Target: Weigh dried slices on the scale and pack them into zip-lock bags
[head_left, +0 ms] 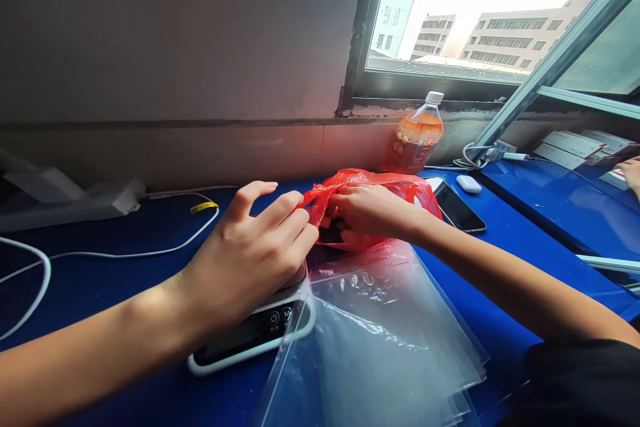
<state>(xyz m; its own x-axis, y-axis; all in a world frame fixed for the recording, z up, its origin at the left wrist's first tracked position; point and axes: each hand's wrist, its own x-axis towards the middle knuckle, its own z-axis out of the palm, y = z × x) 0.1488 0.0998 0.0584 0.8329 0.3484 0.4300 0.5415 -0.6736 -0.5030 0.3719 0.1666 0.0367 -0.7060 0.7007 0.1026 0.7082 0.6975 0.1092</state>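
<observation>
A thin red plastic bag (370, 180) lies gathered on the blue table with its mouth towards me. My left hand (265, 240) has its fingers bent at the near left edge of the bag and holds the film there; its thumb sticks out. Inside the mouth, my right hand (367, 210) reaches in with curled fingers. Its fingertips and whatever they pinch are hidden by the film and shadow. Below my left hand sits a white kitchen scale (250, 347), partly covered. Overlapping clear plastic bags (380, 340) lie flat in front of the red bag.
Behind the red bag stands an orange drink bottle (417, 133). A phone (457, 207) and a white earbud case (469, 183) lie to its right. White cables (150, 255) and a power strip (70, 203) are at left. Another person's hand (633, 177) shows at the right edge near white boxes (570, 147).
</observation>
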